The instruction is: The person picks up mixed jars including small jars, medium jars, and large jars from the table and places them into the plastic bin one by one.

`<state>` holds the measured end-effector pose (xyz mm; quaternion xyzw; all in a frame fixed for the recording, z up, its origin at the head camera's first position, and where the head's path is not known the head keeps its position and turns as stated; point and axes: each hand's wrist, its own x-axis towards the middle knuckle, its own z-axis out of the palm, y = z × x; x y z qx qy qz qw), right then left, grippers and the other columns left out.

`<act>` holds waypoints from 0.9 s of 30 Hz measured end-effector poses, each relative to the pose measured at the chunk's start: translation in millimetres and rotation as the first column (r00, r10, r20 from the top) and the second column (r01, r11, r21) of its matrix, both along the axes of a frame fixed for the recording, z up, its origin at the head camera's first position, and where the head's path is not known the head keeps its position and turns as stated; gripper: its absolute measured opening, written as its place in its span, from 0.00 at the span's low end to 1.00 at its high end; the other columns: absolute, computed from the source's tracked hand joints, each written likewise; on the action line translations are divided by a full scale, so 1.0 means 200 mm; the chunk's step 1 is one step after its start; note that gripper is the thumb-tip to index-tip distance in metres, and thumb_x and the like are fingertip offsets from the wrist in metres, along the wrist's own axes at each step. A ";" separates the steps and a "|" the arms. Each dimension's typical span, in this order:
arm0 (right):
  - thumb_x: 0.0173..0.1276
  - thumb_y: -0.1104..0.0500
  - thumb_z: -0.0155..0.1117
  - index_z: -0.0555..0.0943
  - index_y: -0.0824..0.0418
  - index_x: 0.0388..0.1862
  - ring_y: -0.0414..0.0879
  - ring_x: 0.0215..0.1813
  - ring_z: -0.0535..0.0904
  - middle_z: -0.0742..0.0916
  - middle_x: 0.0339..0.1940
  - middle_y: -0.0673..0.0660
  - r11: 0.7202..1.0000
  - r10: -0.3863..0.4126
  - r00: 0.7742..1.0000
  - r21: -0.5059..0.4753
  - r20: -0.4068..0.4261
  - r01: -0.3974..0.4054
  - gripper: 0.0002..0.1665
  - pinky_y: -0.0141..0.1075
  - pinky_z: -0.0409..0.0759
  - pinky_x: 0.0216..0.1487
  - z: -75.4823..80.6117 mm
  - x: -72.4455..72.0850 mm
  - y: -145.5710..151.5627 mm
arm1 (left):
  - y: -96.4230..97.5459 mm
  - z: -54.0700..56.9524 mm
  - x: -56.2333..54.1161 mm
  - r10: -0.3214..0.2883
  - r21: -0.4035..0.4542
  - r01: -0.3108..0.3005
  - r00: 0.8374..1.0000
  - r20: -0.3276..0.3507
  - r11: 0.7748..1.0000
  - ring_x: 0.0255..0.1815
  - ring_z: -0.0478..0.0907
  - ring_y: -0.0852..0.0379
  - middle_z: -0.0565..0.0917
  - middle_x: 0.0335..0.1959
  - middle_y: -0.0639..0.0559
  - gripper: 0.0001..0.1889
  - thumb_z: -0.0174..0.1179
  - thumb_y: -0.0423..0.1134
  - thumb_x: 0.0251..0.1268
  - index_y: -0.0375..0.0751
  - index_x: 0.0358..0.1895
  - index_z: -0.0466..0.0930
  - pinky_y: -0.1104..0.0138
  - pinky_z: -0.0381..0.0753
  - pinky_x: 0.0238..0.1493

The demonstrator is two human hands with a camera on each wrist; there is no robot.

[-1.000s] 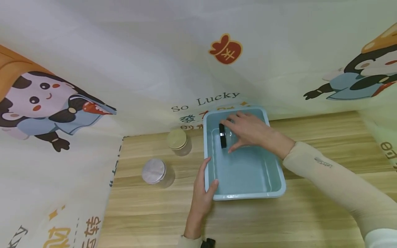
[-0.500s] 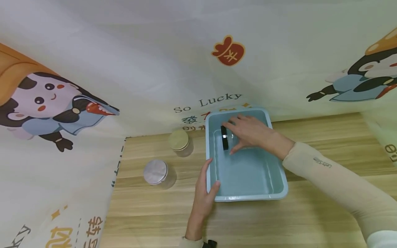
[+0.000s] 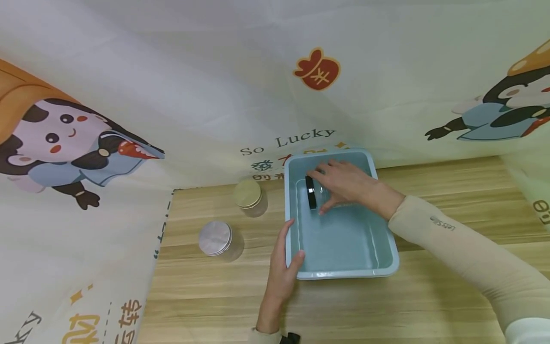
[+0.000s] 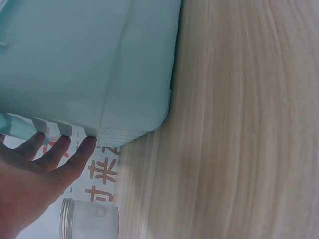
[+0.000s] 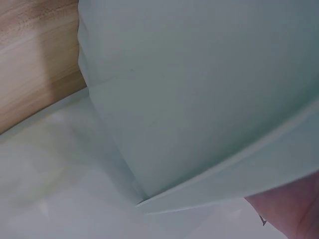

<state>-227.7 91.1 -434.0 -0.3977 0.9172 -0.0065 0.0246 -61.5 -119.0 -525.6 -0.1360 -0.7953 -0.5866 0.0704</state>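
A light blue plastic tub stands on the table in the head view. Inside it, towards the back left, a clear jar with a black lid lies on its side. My right hand reaches over the tub's right side and grips the jar from above, covering most of its body. My left hand holds the tub's left rim, thumb over the edge. In the left wrist view the fingertips of that hand touch the tub's outer wall. Only a bit of my right hand shows in the right wrist view.
Left of the tub stand two clear jars, one with a gold lid and a nearer one with a silver lid. A printed white sheet rises behind and beside the wooden table.
Both hands, the tub and the jar keep nearly the same places. The whole head view has shifted slightly from a second ago.
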 end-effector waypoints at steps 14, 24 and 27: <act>0.42 0.22 0.70 0.68 0.60 0.73 0.61 0.61 0.76 0.78 0.65 0.63 1.000 -0.018 1.000 0.009 0.022 0.018 0.66 0.54 0.78 0.57 -0.01 -0.01 -0.02 | 0.00 -0.01 0.00 -0.009 0.026 0.009 1.000 0.001 1.000 0.71 0.62 0.34 0.62 0.76 0.47 0.32 0.51 0.53 0.74 0.53 0.77 0.56 0.39 0.58 0.69; 0.42 0.22 0.70 0.67 0.59 0.74 0.60 0.62 0.75 0.77 0.66 0.63 0.999 -0.032 0.999 0.031 0.035 0.031 0.67 0.53 0.78 0.57 -0.03 -0.02 -0.04 | 0.00 0.00 0.00 -0.006 0.024 0.006 1.000 -0.009 1.000 0.71 0.63 0.35 0.62 0.75 0.48 0.32 0.50 0.54 0.75 0.52 0.77 0.57 0.40 0.59 0.69; 0.42 0.22 0.70 0.67 0.60 0.74 0.60 0.62 0.75 0.77 0.66 0.63 0.999 -0.036 0.999 0.038 0.040 0.034 0.67 0.53 0.78 0.58 -0.03 -0.03 -0.04 | 0.00 -0.01 0.00 -0.005 0.024 0.005 1.000 -0.007 1.000 0.72 0.62 0.35 0.62 0.76 0.48 0.32 0.50 0.54 0.75 0.53 0.77 0.57 0.40 0.59 0.69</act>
